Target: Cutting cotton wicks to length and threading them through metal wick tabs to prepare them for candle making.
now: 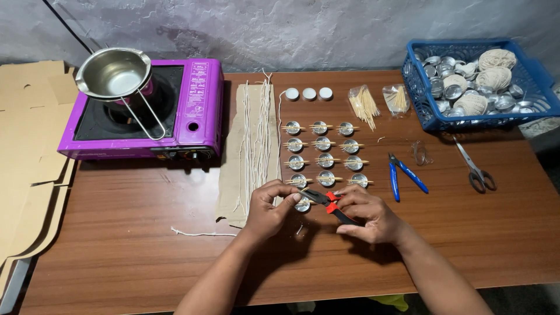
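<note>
My right hand [366, 217] grips red-and-black pliers [328, 201], whose jaws point left toward a small silver tin cup [303, 205]. My left hand [269, 209] pinches at that cup near the pliers' tip, its fingers closed on something small that I cannot make out. Beyond my hands, rows of silver tin cups [324, 153] stand on the brown table [128, 233], each with toothpicks laid across its rim. Cut white wicks [255, 137] lie side by side on a strip of brown paper left of the cups.
A purple portable stove [192, 111] with a steel pouring pot [114, 73] sits far left, beside cardboard [26, 151]. Blue-handled pliers [405, 174], scissors [475, 169], toothpick bags [364, 105], three white candles [309, 93] and a blue basket [423, 111] of cups and twine lie right. A loose wick [201, 234] lies near my left arm.
</note>
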